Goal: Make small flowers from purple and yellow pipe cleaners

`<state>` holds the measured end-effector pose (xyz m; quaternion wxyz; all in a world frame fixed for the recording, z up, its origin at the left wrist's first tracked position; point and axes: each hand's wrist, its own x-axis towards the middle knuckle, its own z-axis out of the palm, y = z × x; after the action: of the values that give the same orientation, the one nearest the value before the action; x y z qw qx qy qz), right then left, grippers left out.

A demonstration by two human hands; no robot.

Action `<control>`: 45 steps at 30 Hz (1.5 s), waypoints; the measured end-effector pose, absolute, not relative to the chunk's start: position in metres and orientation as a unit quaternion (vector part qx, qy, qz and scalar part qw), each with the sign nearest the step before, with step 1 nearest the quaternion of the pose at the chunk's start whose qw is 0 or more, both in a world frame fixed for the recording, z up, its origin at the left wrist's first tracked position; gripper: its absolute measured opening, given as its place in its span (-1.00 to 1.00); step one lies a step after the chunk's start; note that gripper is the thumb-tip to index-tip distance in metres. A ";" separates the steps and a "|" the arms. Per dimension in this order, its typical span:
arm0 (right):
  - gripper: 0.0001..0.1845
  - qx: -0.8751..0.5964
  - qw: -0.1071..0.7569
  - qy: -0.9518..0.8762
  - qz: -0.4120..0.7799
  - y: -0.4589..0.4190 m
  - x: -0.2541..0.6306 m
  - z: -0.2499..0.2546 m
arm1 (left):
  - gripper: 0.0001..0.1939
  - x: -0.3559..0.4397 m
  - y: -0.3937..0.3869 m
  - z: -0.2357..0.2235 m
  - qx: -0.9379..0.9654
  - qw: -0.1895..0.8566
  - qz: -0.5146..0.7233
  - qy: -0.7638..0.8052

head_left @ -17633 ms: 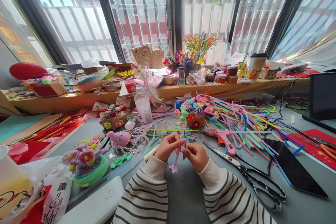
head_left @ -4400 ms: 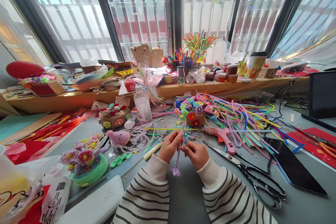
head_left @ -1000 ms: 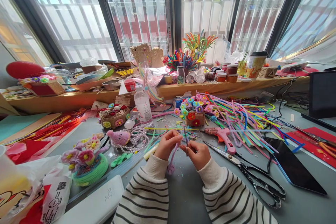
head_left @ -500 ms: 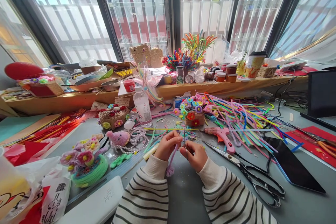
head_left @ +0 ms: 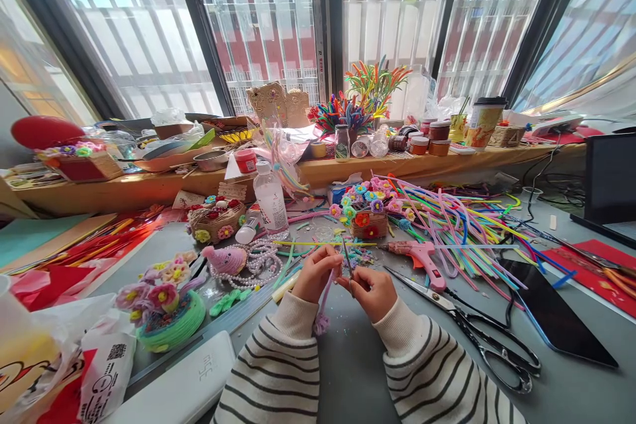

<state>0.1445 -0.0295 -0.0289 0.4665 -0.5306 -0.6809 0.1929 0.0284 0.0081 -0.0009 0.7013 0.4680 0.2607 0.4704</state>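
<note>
Between the thumb and fingers of my left hand (head_left: 319,273) is a purple pipe cleaner (head_left: 326,295). It hangs down to a fluffy purple tuft (head_left: 321,324) below the hand. My right hand (head_left: 372,291) is closed on small scissors (head_left: 348,258), their thin dark blades pointing up and away from me. Both hands are close together over the grey table (head_left: 348,377), with the scissors beside the left fingertips. Whether the blades touch the pipe cleaner I cannot tell.
Large scissors (head_left: 464,324) and a pink glue gun (head_left: 417,258) lie to the right, near a black phone (head_left: 556,318). Loose pipe cleaners (head_left: 457,225) are heaped behind. On the left are a pipe-cleaner flower pot (head_left: 171,324), a white power bank (head_left: 183,384) and bead strings (head_left: 263,265).
The small scissors have tilted, their tips shifting slightly left, and my right hand has turned and moved a little right. My left hand stays nearly in place with the purple pipe cleaner.
</note>
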 end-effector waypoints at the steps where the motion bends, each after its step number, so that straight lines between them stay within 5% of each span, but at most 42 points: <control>1: -0.57 -0.531 0.467 -0.680 0.193 -0.030 0.145 -0.029 | -0.80 0.028 0.008 -0.001 0.469 0.699 0.474 0.259; 45: -0.56 -0.524 0.463 -0.677 0.229 -0.029 0.145 -0.028 | -0.79 0.028 0.010 -0.005 0.491 0.702 0.458 0.239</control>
<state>0.1451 -0.0292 -0.0275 0.4629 -0.5238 -0.6774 0.2291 0.0280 0.0099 -0.0053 0.7019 0.4907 0.2386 0.4579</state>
